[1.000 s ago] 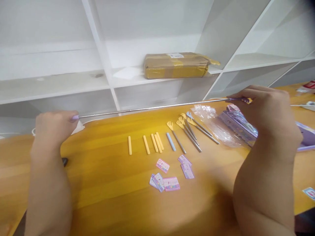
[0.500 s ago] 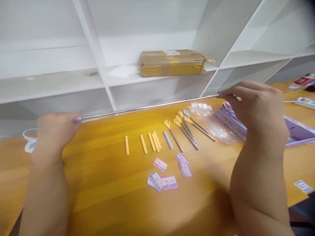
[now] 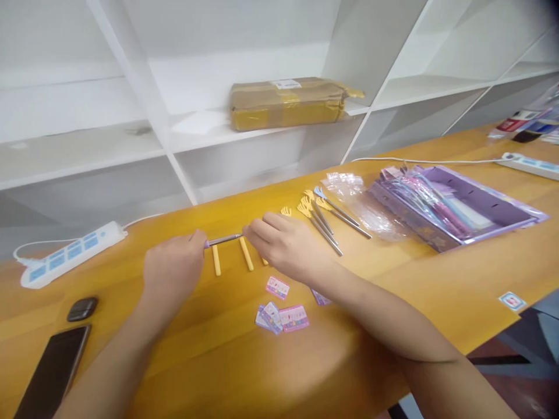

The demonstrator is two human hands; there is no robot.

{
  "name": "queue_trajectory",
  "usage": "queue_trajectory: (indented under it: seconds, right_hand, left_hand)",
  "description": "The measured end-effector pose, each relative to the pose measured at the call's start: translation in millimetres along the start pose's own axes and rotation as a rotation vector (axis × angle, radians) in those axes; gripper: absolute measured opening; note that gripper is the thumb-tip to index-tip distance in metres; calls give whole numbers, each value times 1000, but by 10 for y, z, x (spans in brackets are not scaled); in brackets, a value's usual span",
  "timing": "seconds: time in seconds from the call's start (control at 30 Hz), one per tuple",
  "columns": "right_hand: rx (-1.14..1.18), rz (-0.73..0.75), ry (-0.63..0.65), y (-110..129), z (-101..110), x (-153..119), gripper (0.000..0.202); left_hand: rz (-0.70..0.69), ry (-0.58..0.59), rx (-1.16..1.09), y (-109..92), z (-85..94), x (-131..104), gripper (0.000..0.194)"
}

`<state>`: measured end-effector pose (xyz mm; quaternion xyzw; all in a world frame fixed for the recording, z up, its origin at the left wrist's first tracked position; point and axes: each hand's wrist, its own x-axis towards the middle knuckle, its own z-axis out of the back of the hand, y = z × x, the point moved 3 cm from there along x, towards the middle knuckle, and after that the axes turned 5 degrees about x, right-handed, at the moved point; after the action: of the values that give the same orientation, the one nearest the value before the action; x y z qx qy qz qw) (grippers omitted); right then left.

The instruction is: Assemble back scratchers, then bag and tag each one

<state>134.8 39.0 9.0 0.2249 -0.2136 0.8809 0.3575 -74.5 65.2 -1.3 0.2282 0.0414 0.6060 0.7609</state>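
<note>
Both hands meet over the middle of the worktop (image 3: 393,273), each pinching one end of a short telescopic metal rod (image 3: 223,239). The left hand (image 3: 173,269) is closed round the rod's left end, where a bit of purple shows at the fingertips; the right hand (image 3: 286,246) grips the right end between thumb and fingers. The rod lies roughly level, just above the wood.

Under and behind the hands lie yellow sleeves (image 3: 246,254) side by side, partly hidden by the right hand. Toward the near edge sit small printed cards (image 3: 293,318) in a loose cluster. Beyond the right hand, toward the far edge, a bunch of metal back scratchers (image 3: 325,218) with yellow claw heads lies fanned out, touching a crumpled clear plastic bag (image 3: 349,186). Right of that stands an open purple box (image 3: 463,206) of packaged goods.

At the worktop's left end a white power strip (image 3: 70,253) lies near the far edge, with a small dark fob (image 3: 82,308) and a phone (image 3: 52,369) at the near left corner. On the white shelf (image 3: 196,131) behind rests a taped brown parcel (image 3: 288,102).
</note>
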Motion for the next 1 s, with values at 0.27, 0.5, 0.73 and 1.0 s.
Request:
queue_trajectory:
  seconds: [0.27,0.5,0.73,1.0]
  right_hand:
    - [111,-14,115,-164,41,-49,22]
    - [164,-52,57,-284,36,-48,25]
    - [217,-60,220,-302,100,-77,30]
    - [421,-241,530,-321,159,-237,25]
  left_hand:
    - [-93,112,-58,8,-2,50,33]
    - [-111,112,-76,39,8,61,30]
    - [-180,156,-83,-34,72,33,33]
    - [-299,179,-129,-184,54,-32,29]
